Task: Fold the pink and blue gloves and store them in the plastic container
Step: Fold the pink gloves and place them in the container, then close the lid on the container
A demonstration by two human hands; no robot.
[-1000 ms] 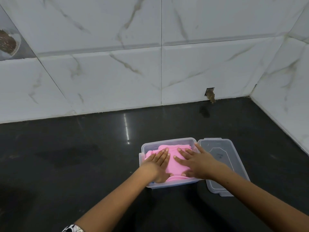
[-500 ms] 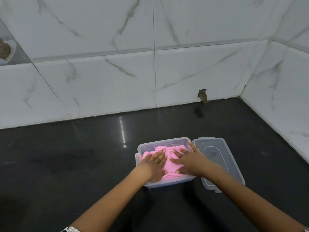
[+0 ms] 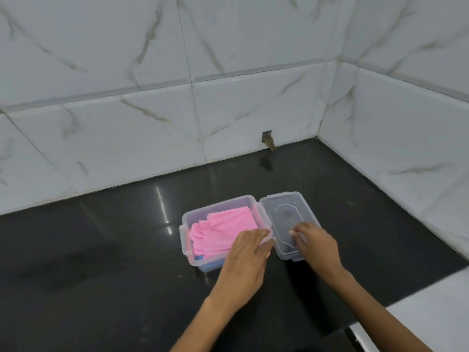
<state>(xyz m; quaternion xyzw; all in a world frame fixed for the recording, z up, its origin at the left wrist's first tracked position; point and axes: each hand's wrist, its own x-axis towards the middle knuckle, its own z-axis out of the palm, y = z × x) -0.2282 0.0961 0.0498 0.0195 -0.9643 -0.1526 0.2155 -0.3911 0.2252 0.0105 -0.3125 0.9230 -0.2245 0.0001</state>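
Observation:
A clear plastic container [image 3: 184,226] stands on the black counter. Folded pink gloves [image 3: 223,228] lie on top inside it, and a strip of a blue glove [image 3: 212,266] shows beneath them at the near wall. My left hand [image 3: 247,255] lies flat over the container's near right corner, fingers together, covering part of the pink gloves. The container's clear lid [image 3: 281,212] lies flat just to the right. Over the lid's near half, my right hand [image 3: 316,243] has its fingers bent, with the tips touching the lid; nothing is lifted.
The black counter [image 3: 101,262] ends at white marble-tiled walls behind and to the right. A small hole [image 3: 267,139] sits low in the back wall. A white ledge [image 3: 431,308] cuts in at the near right.
Both hands have come off the pink gloves. My left hand slid to the container's right corner and my right hand moved right onto the lid. The view also shifted.

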